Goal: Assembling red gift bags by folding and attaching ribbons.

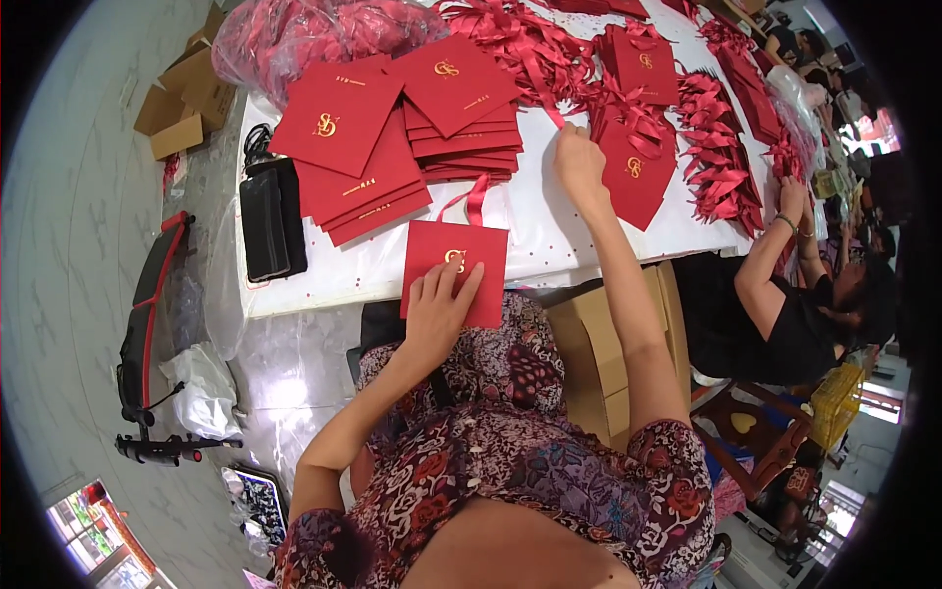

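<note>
Your flowered shirt fills the bottom of the view, nearest the camera, with your bare forearms reaching up from it. Ahead is a white-covered bench. One flat red bag lies at its near edge, its lower part reaching over your lap, a ribbon loop rising from its top.

That overhang is the likeliest trouble: if your left hand lifts or slides, the bag could slip off into your lap. Pulling too quickly on the red ribbon at your right hand might drag a tangle from the ribbon pile behind it. A bump could also topple the fanned bag stack to the left.

Your left hand rests on the bag's front, elbow bent, fingers apart and pointing away from you; whether the thumb tucks behind, you cannot tell. Your right arm stretches nearly straight forward, its hand curled. That grip looks clamped on the ribbon, though the fingertips are hidden.
</note>
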`<action>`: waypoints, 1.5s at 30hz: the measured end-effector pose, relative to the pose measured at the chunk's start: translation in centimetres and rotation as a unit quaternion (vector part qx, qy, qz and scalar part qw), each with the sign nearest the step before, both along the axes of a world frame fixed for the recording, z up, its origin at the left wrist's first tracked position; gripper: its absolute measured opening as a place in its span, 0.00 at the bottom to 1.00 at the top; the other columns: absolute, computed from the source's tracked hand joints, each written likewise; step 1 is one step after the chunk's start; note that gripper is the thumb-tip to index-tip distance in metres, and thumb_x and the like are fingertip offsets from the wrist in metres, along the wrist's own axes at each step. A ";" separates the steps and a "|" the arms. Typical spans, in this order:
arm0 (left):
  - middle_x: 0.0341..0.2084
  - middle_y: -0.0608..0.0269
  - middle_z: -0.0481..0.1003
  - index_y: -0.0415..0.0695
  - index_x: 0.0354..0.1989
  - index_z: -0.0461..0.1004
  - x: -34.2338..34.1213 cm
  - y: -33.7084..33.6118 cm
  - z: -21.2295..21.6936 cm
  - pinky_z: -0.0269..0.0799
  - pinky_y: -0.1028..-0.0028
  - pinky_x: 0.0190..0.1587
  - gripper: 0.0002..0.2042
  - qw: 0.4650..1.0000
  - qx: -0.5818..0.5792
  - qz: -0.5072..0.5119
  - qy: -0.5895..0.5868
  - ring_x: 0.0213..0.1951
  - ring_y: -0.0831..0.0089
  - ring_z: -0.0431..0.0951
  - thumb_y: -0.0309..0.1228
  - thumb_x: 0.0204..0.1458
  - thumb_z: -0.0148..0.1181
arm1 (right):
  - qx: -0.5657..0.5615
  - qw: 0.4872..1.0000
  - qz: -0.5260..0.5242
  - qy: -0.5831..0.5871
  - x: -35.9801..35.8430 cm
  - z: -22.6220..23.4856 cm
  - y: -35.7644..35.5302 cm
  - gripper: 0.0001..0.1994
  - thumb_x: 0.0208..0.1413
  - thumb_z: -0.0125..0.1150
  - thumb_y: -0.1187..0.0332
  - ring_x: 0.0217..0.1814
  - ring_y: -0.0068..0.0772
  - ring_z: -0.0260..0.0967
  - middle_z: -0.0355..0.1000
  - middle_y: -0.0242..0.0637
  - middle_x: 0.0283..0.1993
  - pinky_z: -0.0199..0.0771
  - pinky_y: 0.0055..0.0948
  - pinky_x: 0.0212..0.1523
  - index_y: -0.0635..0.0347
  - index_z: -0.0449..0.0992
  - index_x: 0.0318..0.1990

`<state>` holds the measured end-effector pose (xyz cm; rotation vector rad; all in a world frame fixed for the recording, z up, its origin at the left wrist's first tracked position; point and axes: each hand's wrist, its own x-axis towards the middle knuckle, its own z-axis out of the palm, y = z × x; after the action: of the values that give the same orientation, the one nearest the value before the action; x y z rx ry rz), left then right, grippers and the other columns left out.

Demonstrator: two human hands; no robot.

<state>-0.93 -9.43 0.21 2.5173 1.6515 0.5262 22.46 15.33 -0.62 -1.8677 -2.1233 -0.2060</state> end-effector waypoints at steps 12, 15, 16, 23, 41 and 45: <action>0.55 0.51 0.69 0.44 0.60 0.71 0.0 3.8 0.9 0.65 0.59 0.52 0.28 0.991 -0.040 0.044 -0.124 0.50 0.54 0.70 0.35 0.49 0.68 | 0.044 0.995 0.085 0.028 -2.8 1.0 -8.2 0.03 0.53 0.57 0.78 0.33 0.48 0.79 0.73 0.44 0.32 0.79 0.38 0.32 0.63 0.73 0.35; 0.52 0.52 0.72 0.42 0.56 0.73 -0.3 5.3 0.5 0.67 0.61 0.49 0.25 0.990 0.014 0.064 -0.124 0.47 0.54 0.72 0.33 0.48 0.68 | -0.048 0.973 0.161 0.157 -3.8 2.4 -12.0 0.03 0.57 0.55 0.76 0.34 0.49 0.76 0.75 0.46 0.31 0.77 0.36 0.36 0.64 0.74 0.37; 0.51 0.53 0.72 0.41 0.56 0.73 -0.2 5.8 0.5 0.68 0.61 0.49 0.25 0.989 0.039 0.063 -0.126 0.46 0.54 0.72 0.32 0.47 0.69 | -0.122 0.940 0.159 0.277 -3.7 1.7 -12.7 0.04 0.59 0.55 0.75 0.34 0.46 0.77 0.76 0.46 0.32 0.76 0.34 0.37 0.64 0.75 0.39; 0.42 0.54 0.74 0.41 0.53 0.73 -0.6 6.5 0.5 0.72 0.61 0.45 0.27 0.985 0.009 0.079 -0.154 0.43 0.55 0.75 0.32 0.42 0.73 | -0.247 0.814 0.104 0.515 -3.8 0.6 -14.1 0.08 0.64 0.55 0.73 0.40 0.30 0.78 0.79 0.43 0.37 0.76 0.26 0.42 0.68 0.77 0.46; 0.34 0.60 0.78 0.40 0.34 0.82 -1.6 7.0 -1.1 0.74 0.68 0.36 0.06 0.939 -0.020 0.103 -0.327 0.33 0.62 0.79 0.29 0.51 0.67 | 0.010 0.920 0.289 0.265 -8.2 2.3 -15.0 0.09 0.52 0.67 0.74 0.40 0.43 0.72 0.73 0.40 0.44 0.73 0.38 0.40 0.61 0.78 0.41; 0.34 0.60 0.78 0.41 0.35 0.83 -1.0 7.2 -0.8 0.73 0.69 0.35 0.06 0.921 -0.087 0.124 -0.359 0.31 0.65 0.79 0.30 0.53 0.66 | 0.056 0.908 0.303 0.284 -7.7 1.0 -15.0 0.09 0.50 0.69 0.74 0.39 0.43 0.71 0.74 0.38 0.38 0.72 0.37 0.40 0.61 0.79 0.39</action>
<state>-1.93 -2.24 -0.63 1.6753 1.6026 1.1026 14.79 0.35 0.38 -0.9549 -2.0726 0.3135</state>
